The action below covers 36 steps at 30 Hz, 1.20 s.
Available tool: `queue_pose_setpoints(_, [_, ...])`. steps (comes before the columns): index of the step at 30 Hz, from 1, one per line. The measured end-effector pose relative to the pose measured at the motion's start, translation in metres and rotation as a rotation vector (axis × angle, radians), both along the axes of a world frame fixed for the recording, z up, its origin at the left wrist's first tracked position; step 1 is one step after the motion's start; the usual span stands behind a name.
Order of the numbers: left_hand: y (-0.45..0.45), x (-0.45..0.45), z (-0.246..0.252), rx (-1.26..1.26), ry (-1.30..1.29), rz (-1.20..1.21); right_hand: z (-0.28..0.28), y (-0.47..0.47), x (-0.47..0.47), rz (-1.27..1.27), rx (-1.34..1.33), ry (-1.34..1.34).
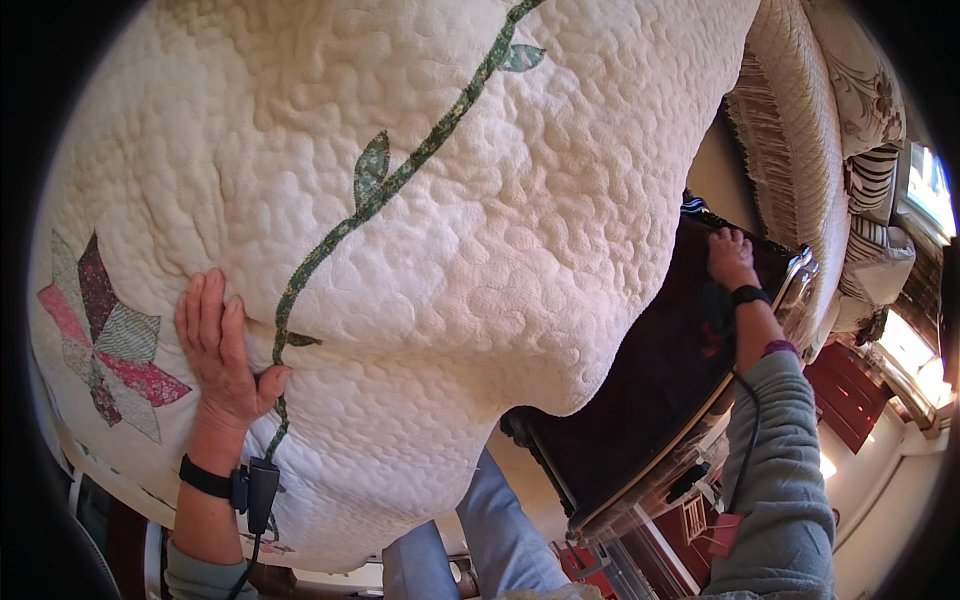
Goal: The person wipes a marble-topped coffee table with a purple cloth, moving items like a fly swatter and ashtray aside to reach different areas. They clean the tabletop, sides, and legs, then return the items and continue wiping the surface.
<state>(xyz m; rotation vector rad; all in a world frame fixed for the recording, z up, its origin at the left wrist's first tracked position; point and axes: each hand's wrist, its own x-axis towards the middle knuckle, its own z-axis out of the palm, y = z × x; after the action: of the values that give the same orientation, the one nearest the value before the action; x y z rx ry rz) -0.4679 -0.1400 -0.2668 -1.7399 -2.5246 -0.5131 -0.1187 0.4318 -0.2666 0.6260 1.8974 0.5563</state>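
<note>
A cream quilt [480, 292] with wavy stitching spreads across most of the view. On it run a green appliqué vine [420, 157] with leaves and, at the left, a patchwork flower [101, 341] in pink, maroon and grey. My left hand [221, 352] lies palm down on the quilt between flower and vine, thumb spread, holding nothing. At the right, my right hand [731, 257] rests with bent fingers on the dark top of a glossy piece of furniture [637, 352]. Nothing shows in that hand. Part of the furniture is hidden by the quilt.
Beyond the furniture is a seat or bed under a fringed cream cover [802, 150], with a floral cushion [859, 82] and a striped cushion [870, 176]. Cables hang from both wrists; a pink clip [725, 534] holds the right one. My legs [502, 525] stand below the quilt's edge.
</note>
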Motion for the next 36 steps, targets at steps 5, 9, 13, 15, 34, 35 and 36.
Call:
queue_pose_setpoints(5, [0.001,0.0,0.0,0.011,0.0,-0.007,-0.066,-0.135,0.08,0.075,-0.397,0.056])
queue_pose_setpoints(9, [0.0,0.0,0.0,-0.005,-0.001,-0.006,-0.063,-0.277,0.163,0.109,-0.875,0.011])
queue_pose_setpoints(13, [-0.005,0.001,-0.002,-0.006,-0.015,-0.002,-0.066,-0.218,0.142,0.083,-0.77,0.197])
queue_pose_setpoints(15, [-0.008,0.001,-0.003,-0.018,-0.034,0.01,-0.076,-0.137,0.096,0.093,-0.562,0.33])
queue_pose_setpoints(34, [-0.006,0.001,-0.003,-0.046,-0.009,0.021,-0.02,-0.089,0.022,0.05,-0.433,-0.359])
queue_pose_setpoints(35, [-0.005,0.001,-0.003,-0.037,-0.006,0.017,-0.002,-0.064,0.011,0.091,-0.37,-0.346])
queue_pose_setpoints(36, [-0.003,0.001,-0.003,-0.029,0.0,0.015,0.013,-0.041,-0.001,0.047,-0.309,-0.301])
